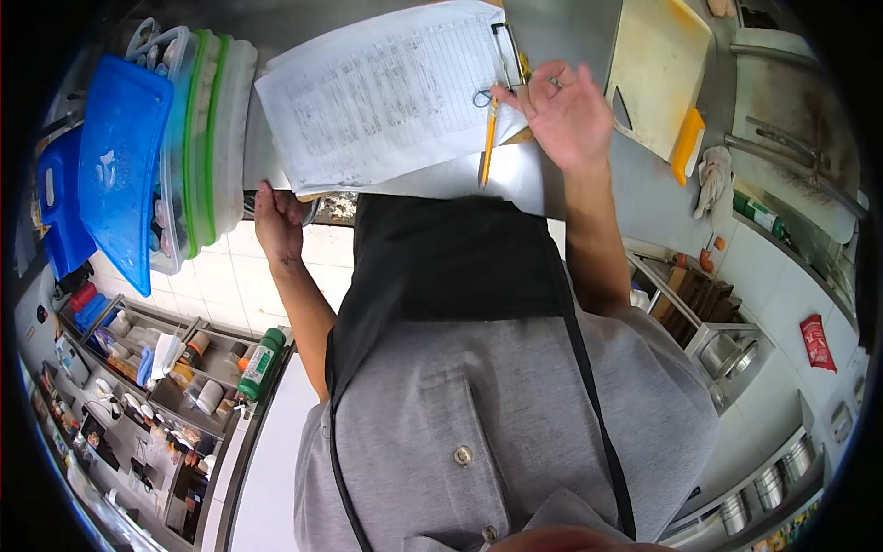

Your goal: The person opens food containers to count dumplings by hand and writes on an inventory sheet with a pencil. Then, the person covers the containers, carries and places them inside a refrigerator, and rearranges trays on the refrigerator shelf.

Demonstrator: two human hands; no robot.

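Observation:
A clipboard with a printed sheet (pixel 386 92) lies on the steel counter (pixel 515 179) in front of me. My right hand (pixel 566 115) hovers at the sheet's right edge, pinching a yellow pencil (pixel 487 138) between thumb and forefinger; the other fingers are spread. The pencil points down toward the counter's near edge. My left hand (pixel 278 221) is curled over the counter's near edge, just below the paper's lower left corner. My grey shirt and black apron (pixel 451 258) fill the middle of the view.
Stacked plastic tubs with blue and green lids (pixel 175 138) stand left of the clipboard. A pale cutting board (pixel 658 69), a yellow scraper (pixel 688 143), a cloth (pixel 713 179) and a green bottle (pixel 759 213) lie to the right. Shelves of bottles (pixel 184 368) sit low left, metal pots (pixel 736 354) low right.

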